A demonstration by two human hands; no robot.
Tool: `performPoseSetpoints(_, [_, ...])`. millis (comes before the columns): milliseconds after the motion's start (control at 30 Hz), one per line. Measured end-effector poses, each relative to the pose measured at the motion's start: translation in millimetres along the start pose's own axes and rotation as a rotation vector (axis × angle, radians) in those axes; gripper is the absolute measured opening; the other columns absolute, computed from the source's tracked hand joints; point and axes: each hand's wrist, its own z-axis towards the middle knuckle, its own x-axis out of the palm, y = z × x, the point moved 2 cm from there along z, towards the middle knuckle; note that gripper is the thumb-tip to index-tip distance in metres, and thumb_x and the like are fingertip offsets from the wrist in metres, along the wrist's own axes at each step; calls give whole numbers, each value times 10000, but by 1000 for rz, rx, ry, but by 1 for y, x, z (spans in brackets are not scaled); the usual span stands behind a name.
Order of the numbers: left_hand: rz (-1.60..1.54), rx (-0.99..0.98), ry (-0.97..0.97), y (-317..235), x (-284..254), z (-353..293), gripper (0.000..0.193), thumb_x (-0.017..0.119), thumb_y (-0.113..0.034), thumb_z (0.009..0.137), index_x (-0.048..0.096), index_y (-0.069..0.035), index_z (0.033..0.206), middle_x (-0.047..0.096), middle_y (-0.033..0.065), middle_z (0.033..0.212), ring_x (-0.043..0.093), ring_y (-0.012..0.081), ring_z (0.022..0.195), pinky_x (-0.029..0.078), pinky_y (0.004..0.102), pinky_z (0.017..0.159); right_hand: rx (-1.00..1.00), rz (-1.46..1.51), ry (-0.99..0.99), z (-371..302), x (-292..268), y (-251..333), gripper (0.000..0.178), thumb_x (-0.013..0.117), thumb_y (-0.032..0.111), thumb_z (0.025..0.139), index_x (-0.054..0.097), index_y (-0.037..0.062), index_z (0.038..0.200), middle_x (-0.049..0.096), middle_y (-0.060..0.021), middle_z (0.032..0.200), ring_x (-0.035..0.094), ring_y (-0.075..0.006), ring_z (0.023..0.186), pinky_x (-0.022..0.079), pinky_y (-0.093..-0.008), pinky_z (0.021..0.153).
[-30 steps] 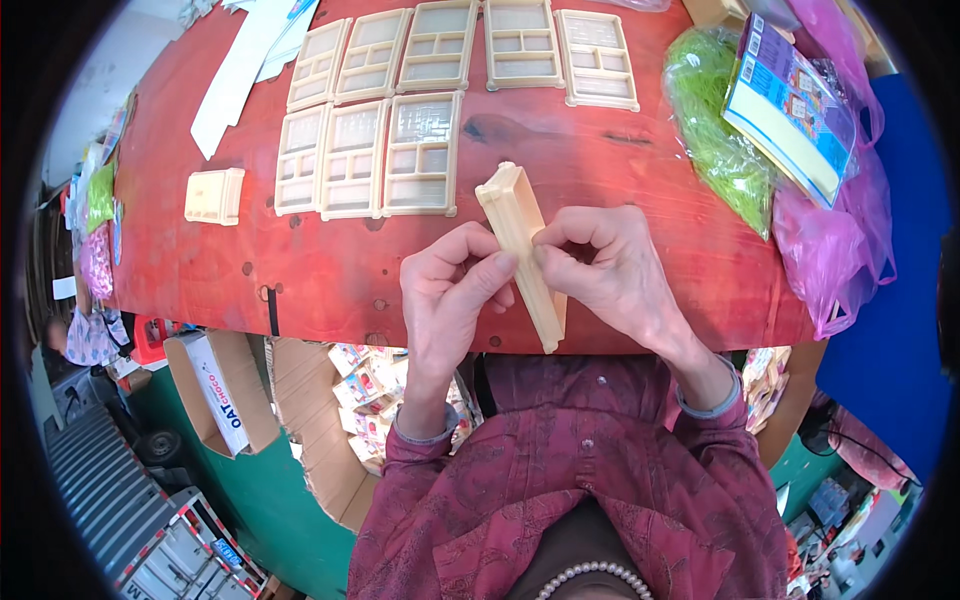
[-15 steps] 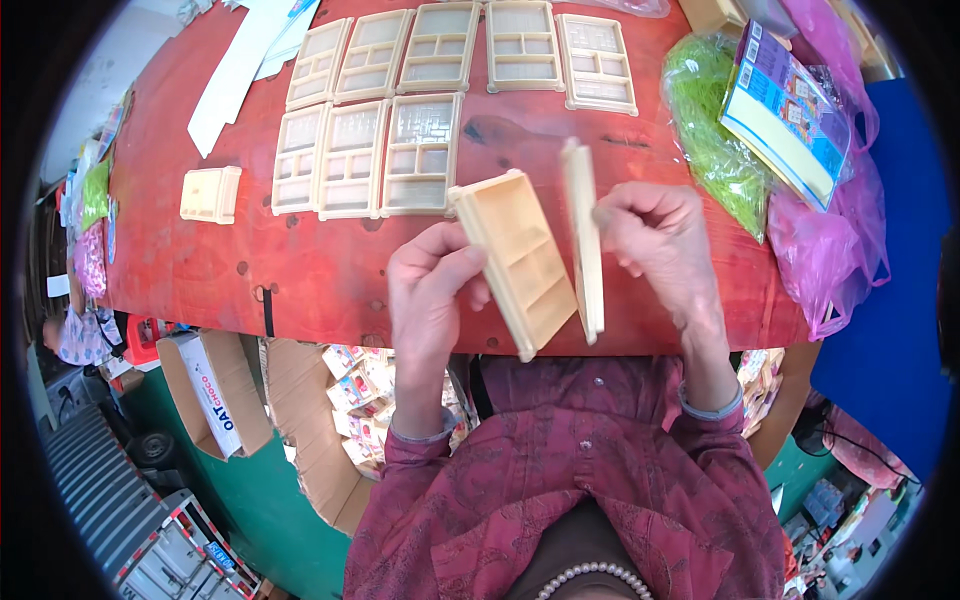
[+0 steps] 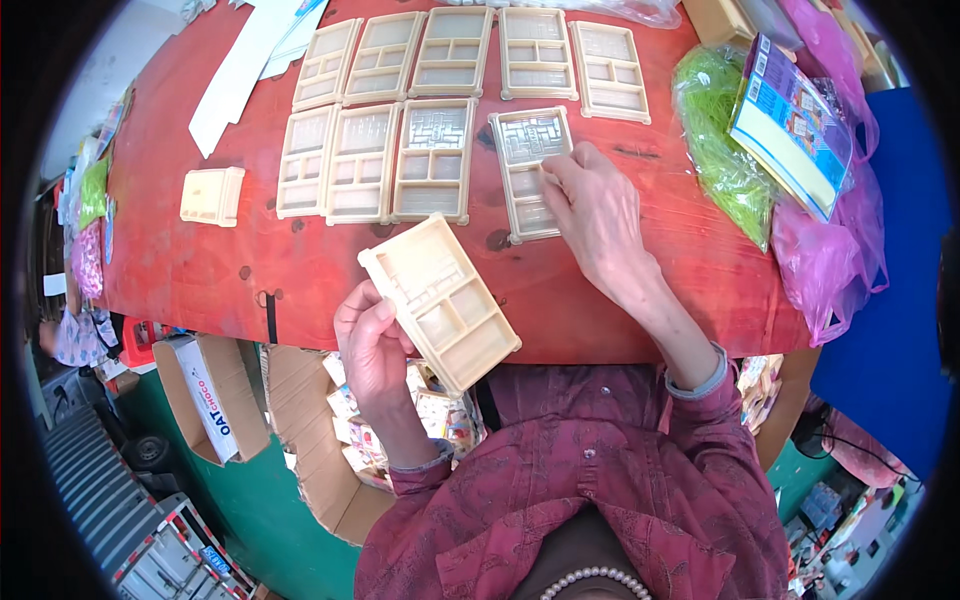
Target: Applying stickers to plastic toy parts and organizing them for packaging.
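Note:
My left hand grips one long edge of a cream plastic compartment tray, tilted above the table's near edge with its divided side up. Thumb and fingers pinch its rim. My right hand has its fingers bent over the right edge of a second compartment tray, which lies or nearly lies on the red table; the fingertips are partly hidden. Just left of that one are more compartment trays in a front row, and behind them runs a back row of similar trays.
A small stack of cream trays sits at the table's left. At right lie a bag of green shreds, a printed packet and pink plastic bags. Below the table edge, a cardboard box holds many small packets. White sheets lie far left.
The two trays held close together are now apart. My right hand has carried one forward to the table beside the front row; my left hand has drawn the other nearer and leftward.

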Motion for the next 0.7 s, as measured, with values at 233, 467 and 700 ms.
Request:
performPoseSetpoints(233, [-6, -54, 110, 5, 17, 8, 116, 564, -105, 795, 541, -1, 749, 597, 66, 656, 467, 63, 450, 373, 169, 434, -25, -15, 45, -1, 16, -8, 88, 610, 95, 778, 596, 10, 760, 518, -131, 727, 547, -323, 678, 431, -409, 581])
performPoseSetpoints(467, [-14, -96, 137, 7, 22, 8, 118, 572, -114, 794, 544, -7, 752, 596, 61, 663, 471, 64, 461, 372, 176, 438, 4, -23, 52, 3, 18, -7, 84, 610, 88, 776, 603, 4, 770, 531, -139, 732, 545, -327, 667, 429, -407, 575])
performPoseSetpoints(700, [44, -128, 211, 8, 49, 8, 81, 548, -52, 830, 571, 0, 772, 593, 46, 679, 491, 59, 496, 387, 186, 458, 137, 475, 198, -5, -36, 28, 79, 630, 40, 776, 635, -23, 824, 539, -65, 689, 531, -118, 624, 414, -260, 568])
